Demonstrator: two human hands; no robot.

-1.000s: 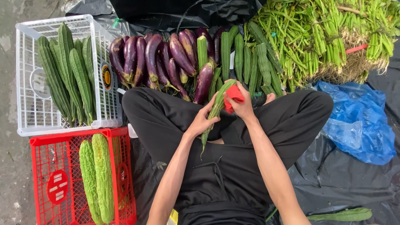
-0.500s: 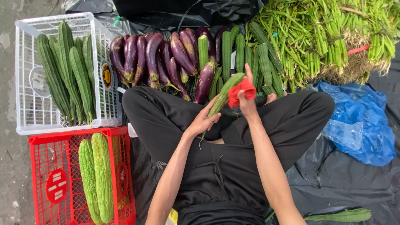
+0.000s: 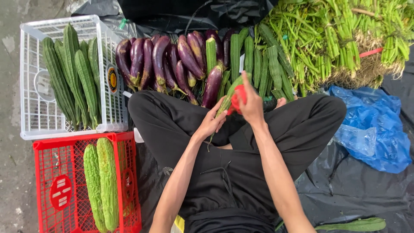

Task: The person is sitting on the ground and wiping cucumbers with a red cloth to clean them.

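Over my lap, my left hand (image 3: 210,124) pinches the light, stiff ridged gourd (image 3: 227,97) low; my right hand (image 3: 250,103) clamps a red peeler (image 3: 237,100)

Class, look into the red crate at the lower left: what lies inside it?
Inside the red crate lie two bumpy green bitter gourds, side by side and lengthwise. The crate's mesh floor shows beside them. Anything beneath the gourds is covered, and the crate's near end is cut off by the picture edge.
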